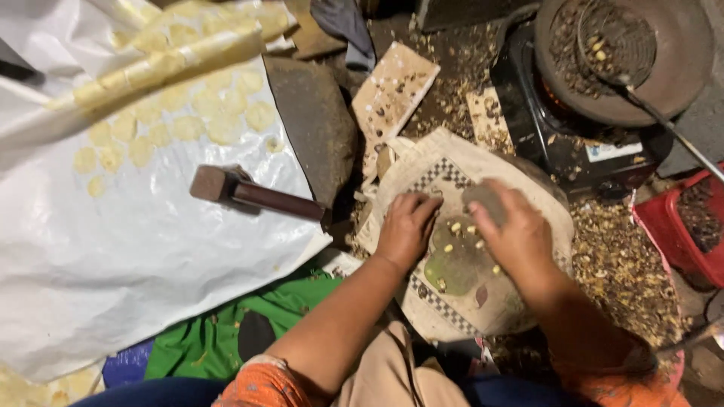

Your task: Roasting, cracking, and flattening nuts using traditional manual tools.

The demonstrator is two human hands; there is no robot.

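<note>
My left hand (407, 226) rests palm down with fingers curled on a worn patterned cloth (445, 169) laid over a round stone block. My right hand (513, 226) is closed around a grey flat stone (483, 202) held just above the cloth's stained centre (452, 264). Several small pale kernels (455, 226) lie loose on the cloth between the two hands. What sits under my left palm is hidden.
A wooden mallet (253, 192) lies on a white plastic sheet (136, 256) with several flattened yellow discs (188, 124). A dark pan (679, 83) with a wire skimmer (615, 38) sits on a stove at back right. Husk litter (626, 271) and a red tub (664, 226) lie right.
</note>
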